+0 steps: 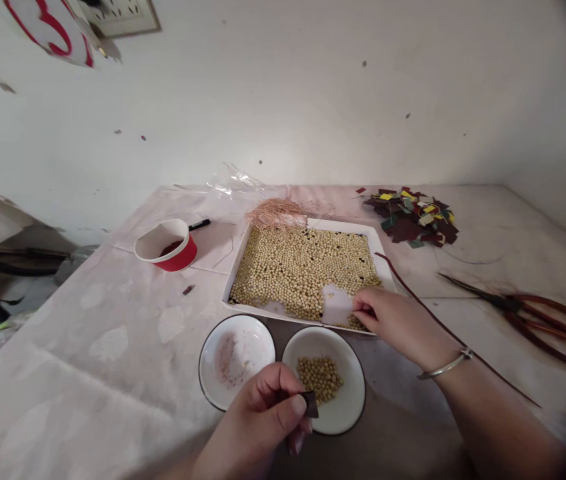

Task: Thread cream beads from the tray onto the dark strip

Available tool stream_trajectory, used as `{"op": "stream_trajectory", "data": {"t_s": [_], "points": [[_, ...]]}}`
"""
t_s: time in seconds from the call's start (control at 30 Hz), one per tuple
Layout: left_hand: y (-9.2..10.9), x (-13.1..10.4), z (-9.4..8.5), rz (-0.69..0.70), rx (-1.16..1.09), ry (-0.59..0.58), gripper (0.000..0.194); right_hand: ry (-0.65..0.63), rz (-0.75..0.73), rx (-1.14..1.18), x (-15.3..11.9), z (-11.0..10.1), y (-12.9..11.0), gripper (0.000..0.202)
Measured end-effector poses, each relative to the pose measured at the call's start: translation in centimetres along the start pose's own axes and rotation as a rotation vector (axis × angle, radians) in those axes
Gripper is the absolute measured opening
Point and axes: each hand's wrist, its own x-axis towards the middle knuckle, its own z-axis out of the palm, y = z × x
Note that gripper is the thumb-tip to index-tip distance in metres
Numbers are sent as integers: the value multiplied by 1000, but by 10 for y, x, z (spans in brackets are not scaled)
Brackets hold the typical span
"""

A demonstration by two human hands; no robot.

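Note:
My left hand (270, 413) is closed, pinching a small dark brown rectangular piece (311, 404) between thumb and fingers, over the near edges of two white bowls. My right hand (387, 320) reaches over the near right corner of a white tray (337, 307). Its fingertips are pressed together at the bead-like yellowish balls (287, 273) that cover most of the tray; whatever they pinch is hidden. The right bowl (353, 380) holds a heap of similar, browner balls (320, 379). In the left bowl (213, 380) lie reddish specks.
A red-and-white paper tub (180, 257) with dark red contents and a black marker (199, 225) stand left. Thin copper-coloured strands (275, 213) lie on the tray's back edge. Right are a pile of coloured scraps (407, 217), a dark red cord (443, 323) and large scissors (523, 307).

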Motion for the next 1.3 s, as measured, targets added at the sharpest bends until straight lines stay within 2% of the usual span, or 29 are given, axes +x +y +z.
{"op": "stream_trajectory", "data": {"t_s": [0.23, 0.37, 0.47, 0.57, 0.7, 0.83, 1.03, 1.3], "points": [[-2, 0, -1, -4, -14, 5, 31, 22, -6, 54, 0, 5, 4, 12], [-1, 0, 1, -14, -14, 14, 32, 92, 31, 126, 1, 5, 7, 9], [4, -1, 3, -24, -9, 28, 33, 173, 60, 213, -6, -8, -7, 11], [8, -3, 5, -43, -4, 59, 32, 246, 30, 384, -23, -29, -38, 3], [10, -5, 7, -57, -9, 36, 30, 79, -190, 514, -50, -43, -83, 7], [17, -6, 11, -62, 15, 57, 31, -56, -288, 576, -63, -33, -108, 13], [23, -7, 17, -70, 25, 87, 33, -90, -303, 517, -65, -16, -109, 10], [16, -5, 13, -74, -6, 93, 33, -124, -328, 466, -63, -17, -105, 10]]}}
